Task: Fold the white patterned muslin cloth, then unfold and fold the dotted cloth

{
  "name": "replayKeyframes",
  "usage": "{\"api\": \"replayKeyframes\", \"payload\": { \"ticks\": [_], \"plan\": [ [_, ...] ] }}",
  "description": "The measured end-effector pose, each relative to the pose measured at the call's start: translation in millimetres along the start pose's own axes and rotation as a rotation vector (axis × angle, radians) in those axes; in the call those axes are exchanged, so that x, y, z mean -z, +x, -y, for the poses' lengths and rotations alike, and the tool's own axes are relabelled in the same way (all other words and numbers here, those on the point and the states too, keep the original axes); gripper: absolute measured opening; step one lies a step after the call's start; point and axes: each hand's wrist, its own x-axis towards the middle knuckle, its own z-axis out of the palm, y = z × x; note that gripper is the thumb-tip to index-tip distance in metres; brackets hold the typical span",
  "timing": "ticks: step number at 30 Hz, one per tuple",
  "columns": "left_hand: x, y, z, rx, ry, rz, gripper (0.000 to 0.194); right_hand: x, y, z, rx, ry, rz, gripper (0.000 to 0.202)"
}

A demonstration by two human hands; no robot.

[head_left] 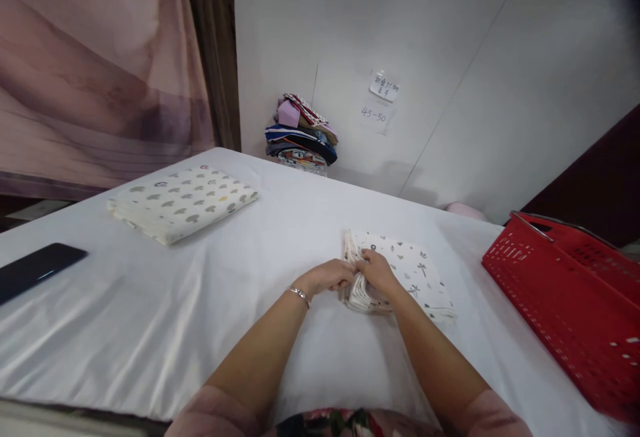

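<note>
A red plastic basket point(545, 297) is standing at four o'clock from the view's centre, its slotted walls hiding most of the inside. Nearer, also toward four, a plant-printed white cloth point(420, 267) is lying folded in soft layers on a creased white cover point(200, 317). The forearms point(270, 337) are reaching inward from seven and five o'clock. At the cloth's nine o'clock edge, the left hand point(330, 276) is bending in, fingers pinching the layers; the right hand point(379, 270) is arching over them, fingertips hidden; whether they are pinching I cannot tell.
</note>
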Motion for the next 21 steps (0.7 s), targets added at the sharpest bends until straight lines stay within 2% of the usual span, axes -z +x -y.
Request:
{"api": "replayKeyframes", "payload": {
  "ticks": [1,4,6,10,14,21],
  "plan": [
    [2.2,1,2,0.004,0.062,-0.065,0.006,-1,-1,1,0.003,-0.013,-0.007,0.006],
    [4.3,9,8,0.031,0.258,-0.361,0.013,-2,-4,3,0.018,-0.030,-0.023,0.008],
    [1.6,14,12,0.035,0.330,-0.476,0.015,-2,-5,3,0.028,-0.018,-0.031,0.010],
    [-10.3,18,15,0.041,0.434,-0.552,0.016,1,-5,2,0.042,0.024,-0.050,0.012],
    [-20.6,17,14,0.105,0.645,-0.639,0.027,0,-5,4,0.033,0.005,-0.059,0.009],
    [-23.8,18,10,0.084,0.711,-0.648,0.022,-5,-7,4,0.042,-0.008,-0.096,0.010]
  ]
}}
